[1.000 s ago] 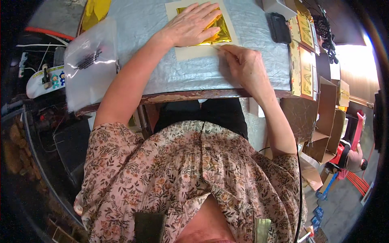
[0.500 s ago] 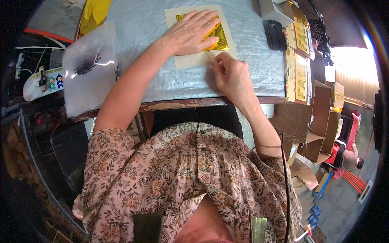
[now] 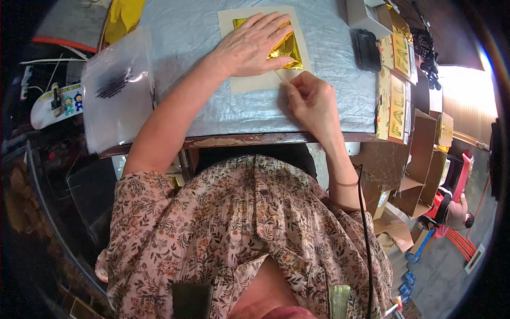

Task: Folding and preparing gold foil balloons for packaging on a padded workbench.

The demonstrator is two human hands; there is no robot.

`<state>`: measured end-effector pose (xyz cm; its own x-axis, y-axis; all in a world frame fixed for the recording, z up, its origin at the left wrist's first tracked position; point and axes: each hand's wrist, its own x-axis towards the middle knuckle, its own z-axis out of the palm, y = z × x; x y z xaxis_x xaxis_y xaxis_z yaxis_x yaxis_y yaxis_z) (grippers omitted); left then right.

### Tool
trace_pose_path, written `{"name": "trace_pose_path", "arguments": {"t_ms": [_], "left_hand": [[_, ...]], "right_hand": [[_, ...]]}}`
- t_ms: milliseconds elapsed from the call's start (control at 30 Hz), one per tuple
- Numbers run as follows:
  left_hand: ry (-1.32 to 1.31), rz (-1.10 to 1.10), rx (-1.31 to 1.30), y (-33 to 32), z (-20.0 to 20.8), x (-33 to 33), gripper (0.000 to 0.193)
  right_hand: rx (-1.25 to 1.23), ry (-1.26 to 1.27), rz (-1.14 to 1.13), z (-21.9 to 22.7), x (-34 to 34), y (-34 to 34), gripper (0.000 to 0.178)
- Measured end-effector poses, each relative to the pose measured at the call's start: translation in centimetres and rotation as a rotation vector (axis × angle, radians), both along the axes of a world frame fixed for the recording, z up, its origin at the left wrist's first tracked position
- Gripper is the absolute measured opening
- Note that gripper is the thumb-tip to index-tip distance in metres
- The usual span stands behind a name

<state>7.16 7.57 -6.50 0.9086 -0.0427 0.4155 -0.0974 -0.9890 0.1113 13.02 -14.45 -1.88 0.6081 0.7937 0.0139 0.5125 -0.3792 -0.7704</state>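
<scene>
Gold foil sheet (image 3: 284, 48), shiny and creased, lying on a cream paper sheet (image 3: 249, 82) near the far middle of a table covered in wrinkled silver material (image 3: 212, 106). Pressed flat under the left hand (image 3: 252, 45), fingers spread wide and palm down, covering most of the foil's left part and gripping nothing. Right hand (image 3: 311, 98) just beside the foil's near right corner, curled loosely with thumb and forefinger pinched together at the cream paper's edge; whether anything thin sits between those fingertips cannot be told. Both sheets resting square to the table edge, foil well inside the paper's border, bare cream strip showing on the near side. Further out to the left, a clear plastic bag (image 3: 119, 87) with a dark printed patch, hanging over the table's near left corner, and beyond it a yellow foil piece (image 3: 122, 16) at the far left edge. To the right, a black oblong device (image 3: 366, 50) and a grey box (image 3: 366, 13), then a row of gold-lettered cards (image 3: 396, 80) along the right edge. Brown cardboard boxes (image 3: 419, 159) lower right, off the table. Floral blouse (image 3: 239, 228) filling the lower part of the view.
</scene>
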Motion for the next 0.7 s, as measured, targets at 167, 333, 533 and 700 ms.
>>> {"name": "trace_pose_path", "arguments": {"t_ms": [167,333,533,700], "left_hand": [[0.012,0.010,-0.010,-0.3,0.3,0.0,0.074],[0.075,0.004,-0.011,-0.4,0.8,0.0,0.074],[0.028,0.010,-0.029,-0.2,0.5,-0.1,0.072],[0.045,0.013,-0.028,-0.1,0.4,0.0,0.073]], "right_hand": [[-0.036,0.093,-0.027,0.2,0.6,-0.3,0.011],[-0.010,-0.005,-0.017,0.4,1.2,-0.7,0.012],[-0.054,0.082,-0.063,0.8,2.4,-1.5,0.012],[-0.095,0.052,-0.069,1.7,1.2,-1.4,0.011]]}}
